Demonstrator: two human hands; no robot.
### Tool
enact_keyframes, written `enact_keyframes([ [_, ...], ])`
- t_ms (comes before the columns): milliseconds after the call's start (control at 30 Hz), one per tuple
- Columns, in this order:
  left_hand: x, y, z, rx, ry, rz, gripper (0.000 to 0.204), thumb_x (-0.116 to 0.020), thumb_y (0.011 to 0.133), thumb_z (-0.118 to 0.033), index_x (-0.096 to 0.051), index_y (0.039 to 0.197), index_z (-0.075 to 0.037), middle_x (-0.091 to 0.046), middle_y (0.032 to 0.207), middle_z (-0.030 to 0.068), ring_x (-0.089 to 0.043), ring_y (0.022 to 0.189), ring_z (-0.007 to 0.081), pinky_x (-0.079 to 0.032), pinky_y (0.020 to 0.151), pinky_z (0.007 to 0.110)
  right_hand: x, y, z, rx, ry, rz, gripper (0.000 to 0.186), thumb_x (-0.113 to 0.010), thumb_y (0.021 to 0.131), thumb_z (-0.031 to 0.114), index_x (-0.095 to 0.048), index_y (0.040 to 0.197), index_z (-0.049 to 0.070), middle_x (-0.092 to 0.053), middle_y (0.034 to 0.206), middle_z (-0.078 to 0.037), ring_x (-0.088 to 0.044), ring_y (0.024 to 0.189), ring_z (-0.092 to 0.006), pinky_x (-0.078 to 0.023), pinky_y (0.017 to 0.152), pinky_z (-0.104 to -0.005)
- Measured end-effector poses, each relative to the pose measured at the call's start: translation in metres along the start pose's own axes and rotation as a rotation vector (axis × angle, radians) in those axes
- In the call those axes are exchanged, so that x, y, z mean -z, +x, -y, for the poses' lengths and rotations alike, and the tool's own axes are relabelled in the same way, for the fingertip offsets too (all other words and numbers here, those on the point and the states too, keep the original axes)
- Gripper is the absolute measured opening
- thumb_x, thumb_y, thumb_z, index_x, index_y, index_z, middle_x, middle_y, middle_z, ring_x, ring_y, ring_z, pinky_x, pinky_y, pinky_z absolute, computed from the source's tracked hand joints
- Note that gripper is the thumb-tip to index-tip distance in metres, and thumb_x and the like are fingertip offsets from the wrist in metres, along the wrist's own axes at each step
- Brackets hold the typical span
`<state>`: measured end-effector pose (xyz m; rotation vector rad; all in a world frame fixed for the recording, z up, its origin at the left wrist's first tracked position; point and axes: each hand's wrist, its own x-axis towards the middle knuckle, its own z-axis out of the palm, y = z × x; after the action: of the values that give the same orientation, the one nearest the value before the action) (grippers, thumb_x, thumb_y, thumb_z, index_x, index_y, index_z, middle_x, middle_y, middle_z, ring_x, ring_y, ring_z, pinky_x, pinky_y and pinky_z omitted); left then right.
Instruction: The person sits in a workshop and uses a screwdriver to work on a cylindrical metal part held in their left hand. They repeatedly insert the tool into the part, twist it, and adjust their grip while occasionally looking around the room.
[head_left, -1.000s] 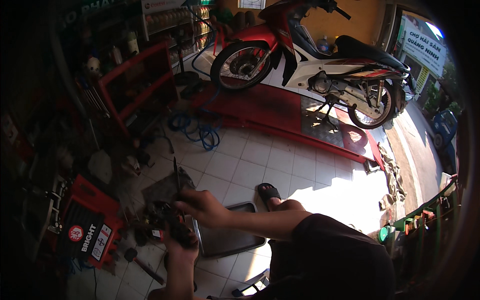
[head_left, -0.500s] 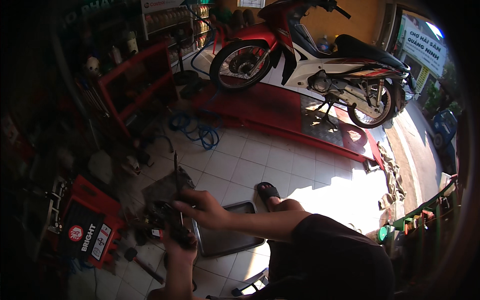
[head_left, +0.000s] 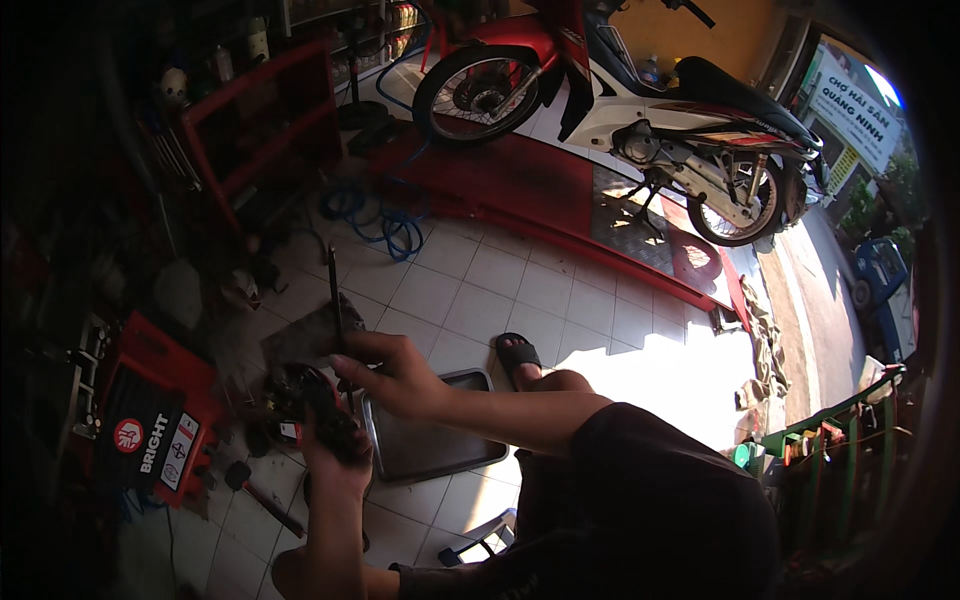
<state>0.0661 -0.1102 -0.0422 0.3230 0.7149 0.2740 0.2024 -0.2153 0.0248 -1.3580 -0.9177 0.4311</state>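
Compared with half a second ago, the whole view has slid up and to the left in the picture, so the red-and-white motorcycle [head_left: 690,120] now sits closer to the top edge and the shelf of bottles at the back is mostly cut off; the right hand [head_left: 397,378] and left hand [head_left: 333,457] have shifted along with it, and their grips look the same. The right fingers are closed on a thin dark rod [head_left: 334,285], which stands nearly upright with its upper end pointing away from the person, its lower end running down beside the left hand. The left fingers are wrapped around a dark mechanical part [head_left: 297,388], held above the tiled floor [head_left: 495,285] just left of the metal tray; whether the rod touches it cannot be told. That tray [head_left: 435,425] is rectangular, shallow and dark inside, with the right forearm passing over its far side; what darkens its bottom is unclear. To the left lies a red case [head_left: 150,350] with a black panel, its contents too dim to read, and near it a mallet [head_left: 265,497]. Farther back, a red rack [head_left: 260,75] carries pale bottles on its top, and at the right a green-framed rack [head_left: 848,400] holds small items that blur together.
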Motion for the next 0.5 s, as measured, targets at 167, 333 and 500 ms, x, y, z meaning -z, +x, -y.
enact_keyframes([
  [167, 0.000, -0.003, 0.000, -0.026, -0.027, 0.030, 0.044, -0.047, 0.101, -0.051, -0.065, 0.113, -0.013, -0.070, 0.091, 0.0042, -0.058, 0.057, 0.0125, -0.037, 0.045, 0.024, 0.005, -0.003, 0.000, -0.028, 0.048, 0.061, 0.031, -0.060, 0.101, 0.022, -0.063, 0.121, -0.002, -0.067, 0.099, -0.007, -0.066, 0.093, -0.0121, -0.057, 0.082, -0.0297],
  [333, 0.007, 0.001, 0.000, -0.024, 0.006, 0.056, 0.042, -0.047, 0.101, -0.050, -0.064, 0.116, -0.015, -0.070, 0.099, 0.0030, -0.059, 0.060, 0.0120, -0.038, 0.046, 0.023, 0.001, -0.007, -0.008, -0.039, 0.125, 0.049, 0.031, -0.059, 0.102, 0.021, -0.062, 0.121, -0.003, -0.067, 0.103, -0.007, -0.066, 0.099, -0.0129, -0.057, 0.086, -0.0307],
  [500, -0.008, -0.001, -0.001, -0.027, -0.051, -0.052, 0.039, -0.054, 0.099, -0.052, -0.067, 0.109, -0.017, -0.062, 0.073, -0.0047, -0.053, 0.049, 0.0111, -0.038, 0.042, 0.024, 0.006, 0.001, 0.007, -0.150, 0.059, 0.084, 0.035, -0.057, 0.103, 0.023, -0.060, 0.127, -0.002, -0.067, 0.107, -0.008, -0.065, 0.102, -0.0138, -0.057, 0.087, -0.0319],
])
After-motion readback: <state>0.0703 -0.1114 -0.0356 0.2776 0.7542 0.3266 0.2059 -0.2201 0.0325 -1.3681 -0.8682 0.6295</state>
